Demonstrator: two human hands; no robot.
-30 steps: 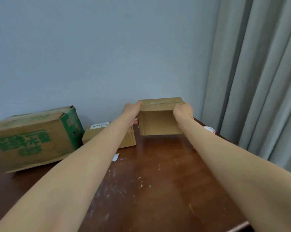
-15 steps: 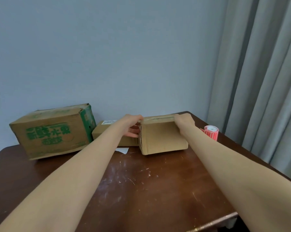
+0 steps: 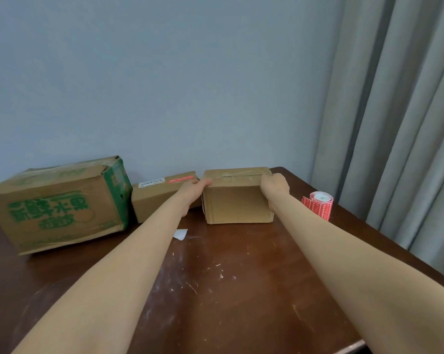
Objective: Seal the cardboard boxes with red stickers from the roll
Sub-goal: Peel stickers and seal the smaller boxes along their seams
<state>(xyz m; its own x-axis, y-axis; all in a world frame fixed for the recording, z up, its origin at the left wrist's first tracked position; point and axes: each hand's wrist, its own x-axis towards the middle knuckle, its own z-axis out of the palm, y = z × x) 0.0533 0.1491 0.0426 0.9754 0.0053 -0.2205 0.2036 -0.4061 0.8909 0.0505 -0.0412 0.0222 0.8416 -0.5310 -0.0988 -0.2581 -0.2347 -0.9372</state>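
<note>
Big green-printed box [image 3: 57, 203] sits way left of the left hand [image 3: 193, 193]. That hand and the right hand [image 3: 274, 187] grip the plain box [image 3: 237, 204] between them. Positioning step, I'd say. Next needs a sticker off the sticker roll [image 3: 318, 206], just right of the right hand.

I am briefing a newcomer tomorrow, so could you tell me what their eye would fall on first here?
Reaching across the dark wooden table, the left hand and right hand grip a plain cardboard box at its far middle. A large box with green print lies at far left, and a roll of red stickers sits near the right edge.
</note>
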